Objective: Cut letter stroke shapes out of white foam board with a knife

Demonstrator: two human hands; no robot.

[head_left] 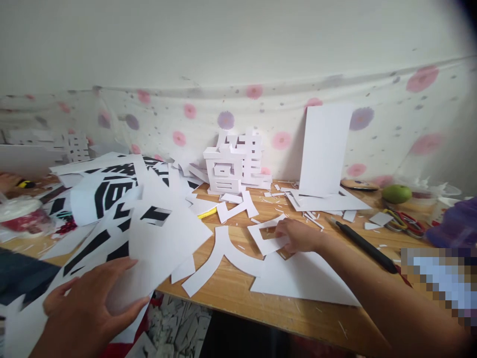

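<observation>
My right hand (298,235) pinches a white foam-board piece (261,239) with cut-out openings, just above the wooden table. My left hand (93,301) has its thumb and fingers spread over a large white board (171,243) with a slot cut in it; whether it presses on the board I cannot tell. Between the hands lies a curved, forked white piece (219,258). A flat white sheet (309,278) rests below my right hand. Behind stand assembled white block characters (227,169). A smaller angled piece (238,208) lies in front of them.
Printed sheets with black shapes (112,194) heap up at left, near another person's hand (9,181). A yellow cutter (207,213) lies partly covered. A tall white board (324,149) leans on the wall. At right are a black pen-like tool (367,246), scissors (404,221) and a green fruit (397,194).
</observation>
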